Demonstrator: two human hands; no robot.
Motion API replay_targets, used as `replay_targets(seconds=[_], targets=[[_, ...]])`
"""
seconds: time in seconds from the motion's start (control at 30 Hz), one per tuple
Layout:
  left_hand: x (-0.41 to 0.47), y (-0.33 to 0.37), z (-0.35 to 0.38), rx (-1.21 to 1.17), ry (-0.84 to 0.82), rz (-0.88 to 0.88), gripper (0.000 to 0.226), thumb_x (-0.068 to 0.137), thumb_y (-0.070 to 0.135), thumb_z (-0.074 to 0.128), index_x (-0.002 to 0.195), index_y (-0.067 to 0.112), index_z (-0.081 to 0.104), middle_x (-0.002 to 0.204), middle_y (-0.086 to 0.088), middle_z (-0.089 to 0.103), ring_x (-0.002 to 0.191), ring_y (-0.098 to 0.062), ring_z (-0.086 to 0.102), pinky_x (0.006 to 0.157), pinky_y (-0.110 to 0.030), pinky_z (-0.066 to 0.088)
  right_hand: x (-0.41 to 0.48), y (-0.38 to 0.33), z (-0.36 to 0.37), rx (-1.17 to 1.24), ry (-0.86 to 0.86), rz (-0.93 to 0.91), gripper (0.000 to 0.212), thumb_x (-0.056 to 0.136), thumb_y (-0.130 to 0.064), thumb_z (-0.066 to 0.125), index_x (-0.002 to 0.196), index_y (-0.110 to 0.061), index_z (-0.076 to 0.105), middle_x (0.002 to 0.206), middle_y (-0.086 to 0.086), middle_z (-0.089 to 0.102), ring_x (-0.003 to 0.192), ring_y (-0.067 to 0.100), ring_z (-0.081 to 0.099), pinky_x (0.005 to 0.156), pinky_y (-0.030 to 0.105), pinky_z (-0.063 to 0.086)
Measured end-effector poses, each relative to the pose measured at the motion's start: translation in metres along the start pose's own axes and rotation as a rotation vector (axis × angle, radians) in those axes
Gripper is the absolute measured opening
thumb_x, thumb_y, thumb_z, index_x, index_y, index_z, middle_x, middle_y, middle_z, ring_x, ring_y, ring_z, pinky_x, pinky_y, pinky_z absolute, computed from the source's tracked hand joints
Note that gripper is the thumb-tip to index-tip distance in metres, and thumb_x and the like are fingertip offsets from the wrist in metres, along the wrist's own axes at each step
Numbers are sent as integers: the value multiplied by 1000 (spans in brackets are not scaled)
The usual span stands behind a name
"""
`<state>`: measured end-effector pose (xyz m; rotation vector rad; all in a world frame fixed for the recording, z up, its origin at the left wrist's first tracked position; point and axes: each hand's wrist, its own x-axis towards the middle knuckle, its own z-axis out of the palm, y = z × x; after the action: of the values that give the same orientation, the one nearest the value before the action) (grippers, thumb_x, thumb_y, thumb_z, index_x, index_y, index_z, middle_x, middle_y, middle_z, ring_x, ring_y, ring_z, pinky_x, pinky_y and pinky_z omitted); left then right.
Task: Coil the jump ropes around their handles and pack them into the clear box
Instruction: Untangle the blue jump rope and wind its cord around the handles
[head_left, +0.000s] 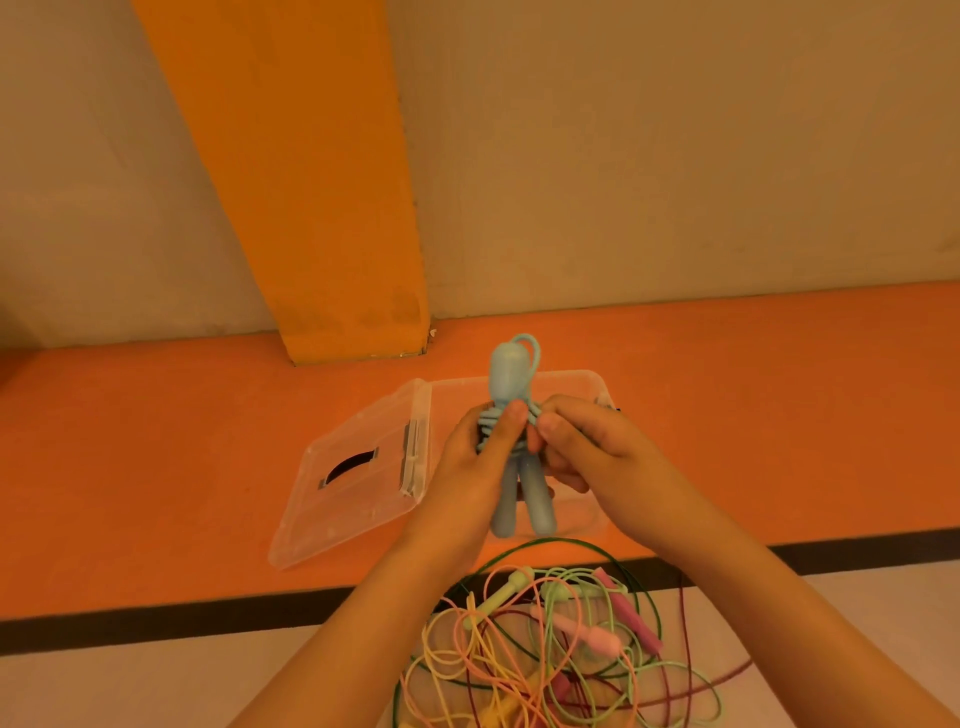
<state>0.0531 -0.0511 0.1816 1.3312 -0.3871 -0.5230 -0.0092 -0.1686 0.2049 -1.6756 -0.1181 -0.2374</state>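
Blue jump rope (514, 441), its cord wound round the paired handles, is held upright above the clear box (571, 387). It is gripped by the left hand (478, 462), while the cord seems pinched by the right hand (587, 457). Tangled ropes (550, 639) lie nearer on the floor; the lid (353, 483) lies open leftward.

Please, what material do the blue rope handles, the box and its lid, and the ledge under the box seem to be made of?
Blue jump rope: the handles look like smooth matte plastic or rubber, the cord thin and flexible, since it bends in tight coils. Clear box and lid: transparent hard plastic; the orange shows through, and the edges are moulded. Orange ledge: an even, dull surface, maybe painted or laminated; I cannot tell which.
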Motion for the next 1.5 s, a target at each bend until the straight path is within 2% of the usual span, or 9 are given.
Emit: replay_targets(seconds=[0.1,0.33,0.43,0.6,0.73,0.9,1.07,1.3,1.5], targets=[[2,1,3,-137,32,-24,37,79,44,53,97,14,64,81,-10,69,70,-22,66,66,-38,56,-1,-7,3,-39,-19,-25,21,89,-22,41,73,-11,51,50,-15,45,47,-1,41,52,9,35],[11,1,-7,-144,144,-74,18,93,19,55,104,6,60,74,-11,63,53,-14,58,46,-24,47,-6,-15,-15,-418,203,-41,29,83,-44,50,68,-22,60,71,8,62,59,18,57,54,25,44],[6,-1,0,-94,68,-56,15,92,15,56,104,5,58,72,-9,61,56,-17,59,50,-26,48,-6,-11,-11,-457,139,-97,31,84,-46,46,68,-22,59,66,-6,59,59,8,52,58,24,39],[7,2,-2,-136,47,-30,18,91,7,55,109,6,59,78,-7,68,60,-22,63,58,-30,54,-7,-14,-15,-381,175,-131,25,85,-42,49,69,-25,57,68,-15,55,67,-2,51,63,11,35],[8,2,-4,-161,72,-61,20,91,6,55,110,4,58,80,-10,68,59,-22,63,54,-28,52,-4,-18,-14,-313,204,-113,19,83,-29,61,65,-36,60,98,-9,63,96,4,59,80,10,39],[6,4,-3,-194,30,-59,13,94,6,49,103,4,59,73,-8,68,54,-19,60,50,-25,50,-3,-26,-15,-70,176,-99,17,84,-31,60,78,-27,75,93,28,64,64,29,50,59,34,37],[7,3,-4,-186,31,-65,13,93,8,52,100,4,63,77,-10,67,54,-19,58,50,-24,48,-1,-14,-17,246,87,-58,38,77,-51,66,76,-13,67,93,19,65,90,29,60,86,37,47],[7,-1,-5,-251,57,-117,14,95,8,49,100,2,61,74,-10,67,53,-19,58,50,-25,50,3,-13,-17,325,30,-12,86,56,-68,75,121,-16,53,121,12,57,113,26,58,97,38,45],[8,-6,-9,-213,93,-152,14,95,8,51,100,3,63,76,-11,67,56,-21,58,51,-25,50,8,-16,-26,129,330,-60,24,77,-25,64,99,-15,60,112,4,66,110,26,61,98,39,48]])
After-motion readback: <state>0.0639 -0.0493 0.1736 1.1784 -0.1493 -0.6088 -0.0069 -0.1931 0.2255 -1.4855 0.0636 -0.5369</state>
